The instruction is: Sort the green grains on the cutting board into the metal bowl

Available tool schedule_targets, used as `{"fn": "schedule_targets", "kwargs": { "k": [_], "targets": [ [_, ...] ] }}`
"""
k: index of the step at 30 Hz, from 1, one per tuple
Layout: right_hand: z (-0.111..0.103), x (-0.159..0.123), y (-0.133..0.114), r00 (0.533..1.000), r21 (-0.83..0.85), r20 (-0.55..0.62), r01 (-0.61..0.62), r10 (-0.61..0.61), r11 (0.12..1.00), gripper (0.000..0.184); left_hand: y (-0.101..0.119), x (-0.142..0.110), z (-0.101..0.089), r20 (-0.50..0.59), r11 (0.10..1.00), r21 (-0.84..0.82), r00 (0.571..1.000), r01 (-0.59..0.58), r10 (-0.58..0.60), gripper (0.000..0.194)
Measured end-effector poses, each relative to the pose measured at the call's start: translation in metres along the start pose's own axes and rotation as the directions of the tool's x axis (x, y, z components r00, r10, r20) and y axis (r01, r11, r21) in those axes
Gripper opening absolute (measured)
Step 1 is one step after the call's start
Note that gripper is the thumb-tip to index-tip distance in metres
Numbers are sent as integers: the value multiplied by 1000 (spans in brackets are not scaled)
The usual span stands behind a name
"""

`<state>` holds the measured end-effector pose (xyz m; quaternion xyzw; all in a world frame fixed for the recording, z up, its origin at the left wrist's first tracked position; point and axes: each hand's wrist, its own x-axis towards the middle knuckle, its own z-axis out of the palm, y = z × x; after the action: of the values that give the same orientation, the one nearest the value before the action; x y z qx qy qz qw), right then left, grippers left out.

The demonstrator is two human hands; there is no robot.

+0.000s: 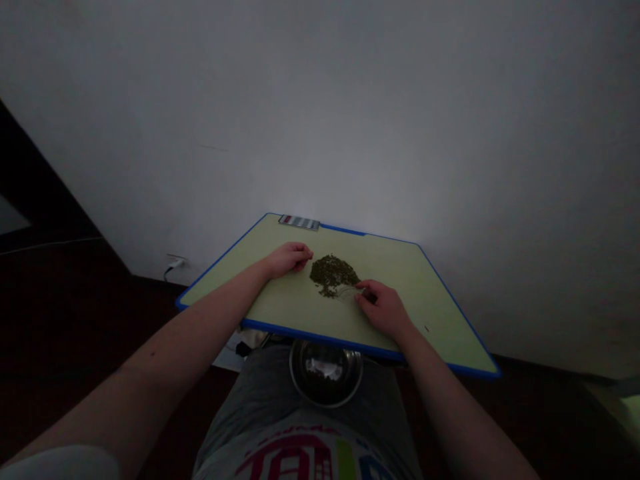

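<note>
A pile of small greenish-brown grains or dried bits (334,272) lies on a pale yellow-green board (290,310) with a blue rim. My left hand (290,259) rests at the pile's left side, its fingers curled in and the tips pressed together. Anything in that pinch is too small to make out. At the pile's lower right is my right hand (384,308), with thumb and forefinger brought close together by the grains. Whether a grain sits between them I cannot see. Thin curved marks show on the board beside these fingertips.
A metal bowl (326,393) with dark contents sits on my lap below the board's near edge. A printed label strip (299,222) lies at the board's far left edge. Behind stands a pale wall (350,120) with a plugged-in cable (175,265) at lower left.
</note>
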<state>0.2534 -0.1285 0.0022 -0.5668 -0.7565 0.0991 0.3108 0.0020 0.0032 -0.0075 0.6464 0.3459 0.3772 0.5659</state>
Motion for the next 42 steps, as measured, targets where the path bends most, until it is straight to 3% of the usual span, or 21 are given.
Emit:
{"fn": "schedule_targets", "kwargs": {
  "k": [18, 31, 42],
  "targets": [
    [-2, -3, -1, 1000, 45, -3, 8, -8, 999, 22, -1, 1, 0, -14, 1000, 4, 1000, 13, -13, 18],
    [1, 2, -4, 998, 70, 60, 30, -34, 997, 25, 5, -2, 1, 1, 999, 43, 1000, 15, -15, 20],
    [2, 0, -9, 977, 156, 166, 106, -132, 982, 28, 1, 0, 0, -9, 999, 32, 1000, 4, -3, 20]
  ]
}}
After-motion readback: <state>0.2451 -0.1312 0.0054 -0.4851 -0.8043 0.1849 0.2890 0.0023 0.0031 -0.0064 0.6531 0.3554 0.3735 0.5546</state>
